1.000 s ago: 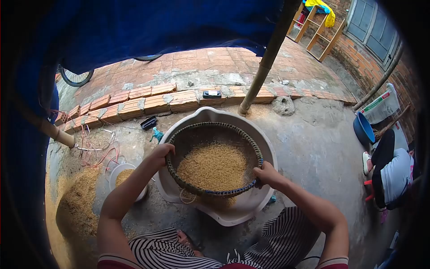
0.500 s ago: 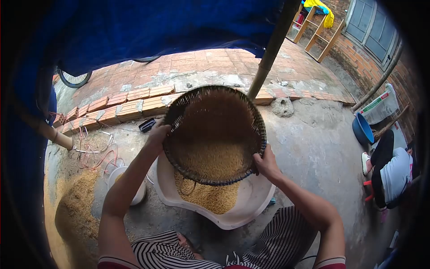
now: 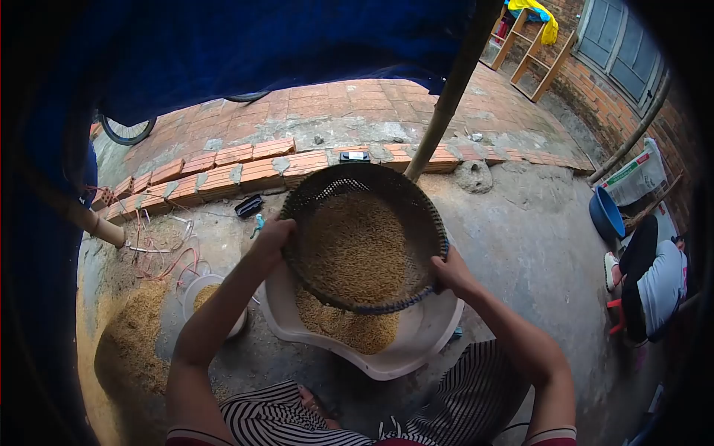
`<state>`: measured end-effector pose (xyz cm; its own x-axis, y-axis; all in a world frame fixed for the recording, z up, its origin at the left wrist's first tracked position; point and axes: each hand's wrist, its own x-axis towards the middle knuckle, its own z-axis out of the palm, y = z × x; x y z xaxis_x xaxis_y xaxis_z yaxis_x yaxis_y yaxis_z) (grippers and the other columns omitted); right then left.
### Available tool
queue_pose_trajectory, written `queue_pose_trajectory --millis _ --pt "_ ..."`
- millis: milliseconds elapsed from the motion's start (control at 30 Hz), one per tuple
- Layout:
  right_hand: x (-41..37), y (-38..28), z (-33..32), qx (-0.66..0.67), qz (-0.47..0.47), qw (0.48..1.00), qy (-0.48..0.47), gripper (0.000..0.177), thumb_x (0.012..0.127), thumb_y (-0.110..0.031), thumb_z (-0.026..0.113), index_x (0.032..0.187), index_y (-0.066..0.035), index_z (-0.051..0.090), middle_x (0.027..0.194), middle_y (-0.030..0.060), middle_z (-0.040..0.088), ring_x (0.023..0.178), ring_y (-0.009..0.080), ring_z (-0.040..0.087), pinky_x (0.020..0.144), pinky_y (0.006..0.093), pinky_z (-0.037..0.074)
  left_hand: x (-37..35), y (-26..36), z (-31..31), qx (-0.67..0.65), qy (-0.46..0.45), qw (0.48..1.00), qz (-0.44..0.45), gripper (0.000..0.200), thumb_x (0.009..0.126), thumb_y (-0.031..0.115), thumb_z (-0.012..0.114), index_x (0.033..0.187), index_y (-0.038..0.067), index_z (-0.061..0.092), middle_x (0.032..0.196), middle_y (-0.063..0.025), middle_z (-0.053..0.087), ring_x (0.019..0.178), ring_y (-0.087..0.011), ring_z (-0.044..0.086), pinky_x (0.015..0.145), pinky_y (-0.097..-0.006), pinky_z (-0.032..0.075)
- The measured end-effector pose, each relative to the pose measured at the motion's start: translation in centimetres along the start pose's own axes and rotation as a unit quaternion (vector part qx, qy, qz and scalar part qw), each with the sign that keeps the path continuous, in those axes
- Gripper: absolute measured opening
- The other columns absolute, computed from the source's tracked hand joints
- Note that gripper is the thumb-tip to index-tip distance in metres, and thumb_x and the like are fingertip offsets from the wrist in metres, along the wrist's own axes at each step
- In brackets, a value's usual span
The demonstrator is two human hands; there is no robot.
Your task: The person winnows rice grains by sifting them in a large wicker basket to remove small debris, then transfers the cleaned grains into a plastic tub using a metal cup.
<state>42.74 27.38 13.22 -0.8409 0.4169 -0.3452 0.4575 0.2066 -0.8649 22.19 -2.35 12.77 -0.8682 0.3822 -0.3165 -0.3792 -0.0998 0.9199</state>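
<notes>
My left hand (image 3: 277, 233) is closed on the left rim of a round woven sieve basket (image 3: 419, 215), and my right hand (image 3: 451, 272) grips its right rim. Yellowish grain (image 3: 357, 249) spreads over the lower and middle part of the basket's inside. Under the basket stands a wide pale basin (image 3: 435, 336) on the ground, partly hidden by it. More grain (image 3: 353, 331) lies heaped in the basin. A small white bucket (image 3: 239, 325) with grain in it stands to the left, half behind my left forearm.
A grain heap (image 3: 137, 331) lies on the concrete at left. Low brickwork (image 3: 245, 175) runs behind the basin, with a bamboo pole (image 3: 450, 104) rising there. Blue tarp (image 3: 275, 44) hangs overhead. At right are a blue tub (image 3: 608, 213) and a seated person (image 3: 662, 286).
The basket has shifted slightly right and down and tilts differently. Its grain, gathered near the lower edge before, now spreads farther up. Both hands keep their hold on the rim.
</notes>
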Motion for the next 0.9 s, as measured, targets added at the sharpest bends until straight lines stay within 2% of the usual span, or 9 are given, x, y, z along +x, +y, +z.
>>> queue_pose_trajectory --millis 100,167,300,367,400,567,700,767,900 --pt "0.0 5.8 -1.5 -0.187 0.022 0.982 -0.035 0.052 0.073 -0.019 0.052 0.106 0.018 0.036 0.090 0.0290 0.057 0.081 0.0332 0.062 0.068 0.0348 0.050 -4.1 -0.9 2.4 0.005 -0.015 0.999 0.031 0.039 0.071 -0.003 0.047 0.110 -0.002 0.048 0.086 -0.0097 0.058 0.067 -0.0165 0.055 0.062 -0.0296 0.047" --pt "-0.9 5.9 -0.2 -0.155 0.000 0.988 -0.027 0.024 0.077 -0.010 0.048 0.085 0.013 0.048 0.062 0.0123 0.055 0.052 0.0217 0.059 0.044 0.0345 0.050 -3.5 -1.4 0.3 -0.053 -0.034 0.997 -0.039 0.038 0.069 -0.006 0.046 0.107 -0.001 0.049 0.082 -0.0090 0.056 0.064 -0.0175 0.055 0.056 -0.0296 0.049" --pt "-3.6 -1.5 1.1 -0.074 0.052 0.994 -0.069 0.026 0.079 -0.011 0.047 0.089 0.012 0.045 0.066 0.0138 0.056 0.059 0.0226 0.060 0.050 0.0338 0.050 0.0 -2.8 -3.3 -0.043 -0.017 0.997 -0.053 0.034 0.067 -0.009 0.043 0.098 0.001 0.051 0.076 -0.0069 0.054 0.061 -0.0170 0.055 0.052 -0.0297 0.050" --pt "-4.1 -3.4 0.8 -0.155 -0.062 0.985 0.034 0.032 0.079 -0.010 0.046 0.097 0.013 0.033 0.075 0.0239 0.058 0.073 0.0306 0.063 0.061 0.0358 0.050 -2.7 1.1 -1.2 -0.046 -0.027 0.998 -0.022 0.038 0.067 -0.009 0.043 0.104 0.000 0.051 0.076 -0.0055 0.054 0.062 -0.0149 0.054 0.055 -0.0278 0.049" --pt "-3.5 -2.4 0.8 -0.206 -0.199 0.953 0.095 0.034 0.080 -0.008 0.045 0.103 0.010 0.028 0.075 0.0215 0.059 0.072 0.0292 0.063 0.059 0.0355 0.050 -4.1 3.1 -0.4 -0.001 0.011 0.998 0.061 0.043 0.067 -0.008 0.043 0.109 0.000 0.049 0.082 -0.0058 0.056 0.067 -0.0147 0.056 0.060 -0.0266 0.049" --pt "-5.6 -5.4 1.0 -0.106 -0.381 0.903 0.169 0.039 0.079 -0.002 0.043 0.109 0.006 0.019 0.075 0.0193 0.058 0.063 0.0277 0.061 0.056 0.0348 0.049 -8.7 8.7 1.1 0.004 -0.005 0.933 0.359 0.058 0.064 -0.004 0.042 0.121 -0.002 0.044 0.106 -0.0090 0.057 0.090 -0.0153 0.057 0.076 -0.0264 0.047" --pt "-3.7 -3.8 1.2 -0.118 -0.187 0.967 0.123 0.039 0.079 -0.005 0.043 0.107 0.007 0.020 0.079 0.0218 0.059 0.054 0.0271 0.061 0.045 0.0320 0.048 -1.7 3.2 0.3 -0.031 -0.031 0.976 0.213 0.042 0.073 -0.002 0.048 0.115 0.001 0.049 0.090 -0.0070 0.060 0.074 -0.0148 0.058 0.065 -0.0264 0.048" --pt "-1.5 -0.1 1.0 -0.086 -0.021 0.996 0.028 0.038 0.079 -0.008 0.045 0.106 0.009 0.024 0.079 0.0242 0.058 0.050 0.0262 0.060 0.041 0.0317 0.048 0.8 -2.1 -1.1 -0.092 -0.025 0.995 0.031 0.024 0.069 -0.006 0.046 0.092 -0.001 0.053 0.072 -0.0066 0.055 0.058 -0.0172 0.054 0.053 -0.0290 0.048" --pt "-1.0 2.2 0.2 -0.068 0.080 0.991 -0.088 0.038 0.078 -0.010 0.047 0.105 0.011 0.029 0.081 0.0254 0.058 0.056 0.0277 0.061 0.048 0.0337 0.049 -0.1 -4.2 -3.0 -0.056 0.026 0.986 -0.155 0.017 0.062 -0.009 0.045 0.075 0.000 0.051 0.061 -0.0035 0.045 0.049 -0.0179 0.046 0.046 -0.0308 0.043"
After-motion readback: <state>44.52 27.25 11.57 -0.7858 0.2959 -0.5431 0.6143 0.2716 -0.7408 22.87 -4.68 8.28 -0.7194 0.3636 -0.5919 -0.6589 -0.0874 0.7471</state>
